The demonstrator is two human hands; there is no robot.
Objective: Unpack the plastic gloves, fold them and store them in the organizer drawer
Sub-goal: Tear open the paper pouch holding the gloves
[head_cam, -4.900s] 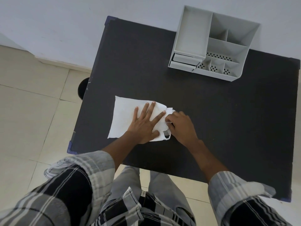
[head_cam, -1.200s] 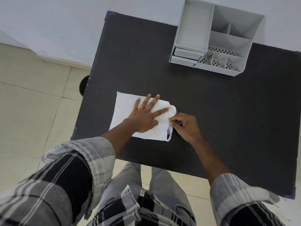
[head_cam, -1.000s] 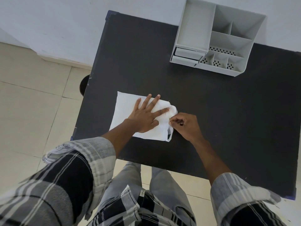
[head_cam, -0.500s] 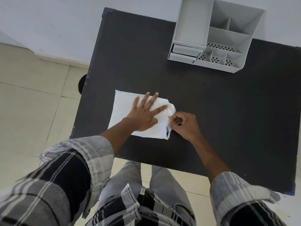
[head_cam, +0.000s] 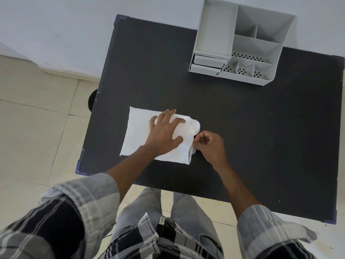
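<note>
A flat white packet of plastic gloves (head_cam: 139, 131) lies on the black table (head_cam: 242, 128), near its front left part. My left hand (head_cam: 164, 132) rests on the packet with the fingers curled over a bulging lump at its right end. My right hand (head_cam: 210, 144) is at the packet's right edge, fingers pinched on a bit of white plastic sticking out there. The grey organizer (head_cam: 240, 43) stands at the table's far side, and its small drawer (head_cam: 207, 63) at the front left looks slightly pulled out.
The organizer has several open compartments, all without contents. A white wall runs behind the table. Tiled floor lies to the left, with a dark round object (head_cam: 91, 100) beside the table's left edge. My legs are below the front edge.
My left hand has gone from flat with spread fingers to curled over the packet's right end. My right hand stays pinching at the right edge, shifted slightly toward me.
</note>
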